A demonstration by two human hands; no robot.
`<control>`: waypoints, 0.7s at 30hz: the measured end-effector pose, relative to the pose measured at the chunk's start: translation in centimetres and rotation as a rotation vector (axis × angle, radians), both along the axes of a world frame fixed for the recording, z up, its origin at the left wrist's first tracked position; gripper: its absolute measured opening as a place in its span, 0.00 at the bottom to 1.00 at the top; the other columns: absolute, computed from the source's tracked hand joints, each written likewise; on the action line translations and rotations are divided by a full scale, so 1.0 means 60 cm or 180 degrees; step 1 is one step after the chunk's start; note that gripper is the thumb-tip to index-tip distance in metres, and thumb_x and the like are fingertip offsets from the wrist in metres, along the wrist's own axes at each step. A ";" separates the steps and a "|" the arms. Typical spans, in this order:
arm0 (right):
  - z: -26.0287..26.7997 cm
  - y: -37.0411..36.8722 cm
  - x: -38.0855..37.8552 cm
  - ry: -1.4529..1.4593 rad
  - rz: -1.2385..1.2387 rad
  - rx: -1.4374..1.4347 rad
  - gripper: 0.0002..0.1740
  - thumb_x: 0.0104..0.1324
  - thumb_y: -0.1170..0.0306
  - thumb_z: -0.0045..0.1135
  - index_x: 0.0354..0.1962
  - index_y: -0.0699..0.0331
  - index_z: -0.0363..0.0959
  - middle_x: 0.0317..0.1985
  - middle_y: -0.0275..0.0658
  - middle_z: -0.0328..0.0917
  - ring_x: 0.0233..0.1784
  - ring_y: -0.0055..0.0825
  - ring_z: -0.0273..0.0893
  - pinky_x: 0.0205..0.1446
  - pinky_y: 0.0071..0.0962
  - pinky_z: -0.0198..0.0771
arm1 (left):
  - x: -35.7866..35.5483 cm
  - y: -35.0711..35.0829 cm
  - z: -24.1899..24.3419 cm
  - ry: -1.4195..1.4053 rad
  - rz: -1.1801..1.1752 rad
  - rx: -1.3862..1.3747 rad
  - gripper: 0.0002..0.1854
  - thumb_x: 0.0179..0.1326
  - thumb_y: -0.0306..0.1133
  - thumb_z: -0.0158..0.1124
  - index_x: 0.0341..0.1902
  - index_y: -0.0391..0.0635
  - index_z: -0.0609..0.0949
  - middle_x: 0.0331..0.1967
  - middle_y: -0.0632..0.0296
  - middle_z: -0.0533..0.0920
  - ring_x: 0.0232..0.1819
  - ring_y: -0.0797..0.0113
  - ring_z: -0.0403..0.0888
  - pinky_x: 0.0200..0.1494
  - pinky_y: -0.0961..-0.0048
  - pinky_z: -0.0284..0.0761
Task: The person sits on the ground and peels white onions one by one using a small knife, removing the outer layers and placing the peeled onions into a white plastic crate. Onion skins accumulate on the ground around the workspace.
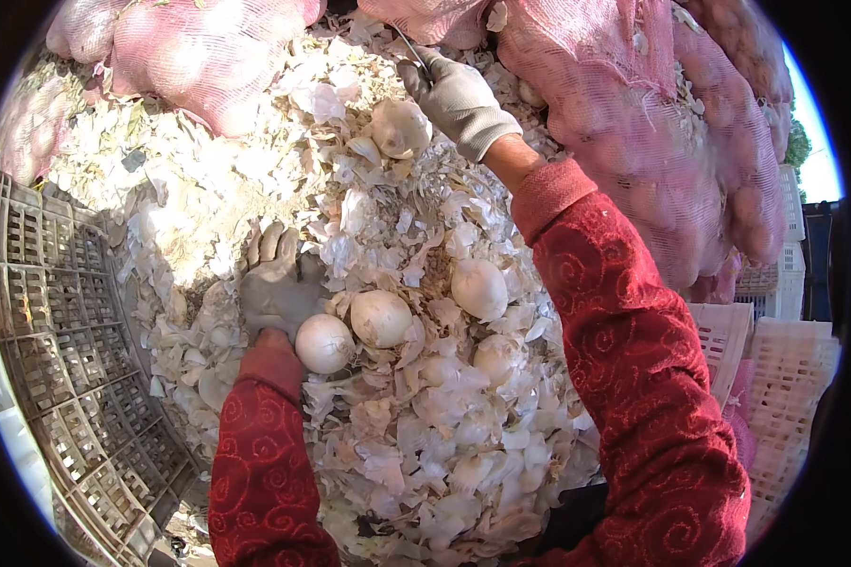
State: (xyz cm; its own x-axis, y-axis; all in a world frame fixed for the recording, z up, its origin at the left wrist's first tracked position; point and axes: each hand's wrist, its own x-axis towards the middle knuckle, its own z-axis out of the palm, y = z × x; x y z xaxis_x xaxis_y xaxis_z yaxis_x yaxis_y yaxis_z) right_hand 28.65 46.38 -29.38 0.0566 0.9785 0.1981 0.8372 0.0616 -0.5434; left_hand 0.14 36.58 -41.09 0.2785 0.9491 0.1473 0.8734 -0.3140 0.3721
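My right hand (461,99), in a pale work glove, is shut on a knife (410,47) with a thin blade, close to a pink mesh sack at the top. Just below that hand a large white onion (401,129) lies on the dry skins. My left hand (280,287), in a grey, dirty glove, rests on the heap with its fingers apart and nothing visible in it. Beside its wrist is a peeled-looking white onion (324,344), with a second white onion (381,319) touching or nearly touching it. Another onion (479,289) lies farther right.
Loose onion skins (425,425) cover the ground. A slatted plastic crate (78,354) stands along the left. Full pink mesh sacks (624,149) bulge at the upper right, and another sack (191,64) lies at the upper left. White crates (787,397) stand at the right.
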 end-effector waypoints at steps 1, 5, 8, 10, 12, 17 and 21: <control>-0.010 0.022 0.000 -0.0555 -0.0029 0.0182 0.32 0.64 0.48 0.47 0.53 0.66 0.66 0.43 0.50 0.78 0.50 0.48 0.74 0.52 0.37 0.68 | -0.001 0.000 -0.001 0.0078 -0.0015 0.0094 0.22 0.55 0.41 0.52 0.52 0.46 0.76 0.55 0.56 0.74 0.61 0.54 0.67 0.67 0.65 0.59; -0.068 0.046 -0.002 -0.0409 0.0069 -0.1143 0.33 0.56 0.44 0.59 0.49 0.60 0.72 0.41 0.45 0.80 0.45 0.35 0.77 0.50 0.30 0.69 | -0.004 0.002 -0.001 0.0680 -0.0101 0.0755 0.23 0.59 0.46 0.49 0.54 0.49 0.77 0.53 0.57 0.77 0.59 0.61 0.71 0.62 0.68 0.64; -0.083 0.031 0.019 -0.0710 0.0614 -0.1662 0.40 0.52 0.36 0.54 0.46 0.64 0.75 0.43 0.45 0.79 0.47 0.38 0.76 0.53 0.31 0.68 | -0.002 0.005 -0.001 0.0891 0.0084 -0.0427 0.24 0.60 0.50 0.46 0.57 0.55 0.74 0.59 0.61 0.72 0.61 0.64 0.68 0.61 0.71 0.65; -0.082 0.005 0.027 -0.0682 0.0435 -0.2018 0.43 0.49 0.34 0.56 0.45 0.65 0.75 0.41 0.45 0.79 0.38 0.33 0.78 0.37 0.31 0.73 | 0.000 0.004 0.001 0.0968 0.0034 0.0120 0.25 0.60 0.51 0.45 0.58 0.57 0.73 0.59 0.61 0.72 0.56 0.65 0.71 0.58 0.71 0.68; -0.072 -0.022 0.027 -0.0567 0.0459 -0.2324 0.44 0.47 0.35 0.59 0.47 0.65 0.73 0.41 0.43 0.79 0.33 0.30 0.77 0.28 0.29 0.73 | 0.001 0.003 0.001 0.0713 0.0015 0.0366 0.23 0.59 0.49 0.49 0.56 0.54 0.75 0.56 0.59 0.74 0.51 0.63 0.77 0.54 0.68 0.72; -0.047 -0.092 0.014 -0.0185 0.0428 -0.1550 0.43 0.46 0.39 0.63 0.54 0.58 0.68 0.40 0.39 0.78 0.27 0.28 0.74 0.22 0.27 0.71 | -0.005 0.010 -0.015 0.0747 0.0002 0.0269 0.23 0.59 0.46 0.51 0.57 0.54 0.74 0.60 0.64 0.70 0.63 0.62 0.65 0.64 0.68 0.62; -0.046 -0.153 0.037 0.0365 0.0494 -0.2224 0.40 0.47 0.41 0.65 0.52 0.57 0.69 0.34 0.36 0.77 0.20 0.22 0.69 0.17 0.24 0.66 | -0.013 0.019 -0.031 0.1224 -0.0139 0.0244 0.25 0.61 0.51 0.46 0.60 0.57 0.70 0.62 0.66 0.68 0.65 0.62 0.62 0.67 0.66 0.59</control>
State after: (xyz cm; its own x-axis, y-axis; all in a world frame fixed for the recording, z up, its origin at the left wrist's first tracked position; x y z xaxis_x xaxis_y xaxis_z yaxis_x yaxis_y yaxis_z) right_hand 30.84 37.19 -32.15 -0.1103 0.8729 -0.4752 0.7824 -0.2186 -0.5831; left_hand -0.65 37.73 -42.93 0.3671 0.9254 0.0943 0.9297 -0.3683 -0.0057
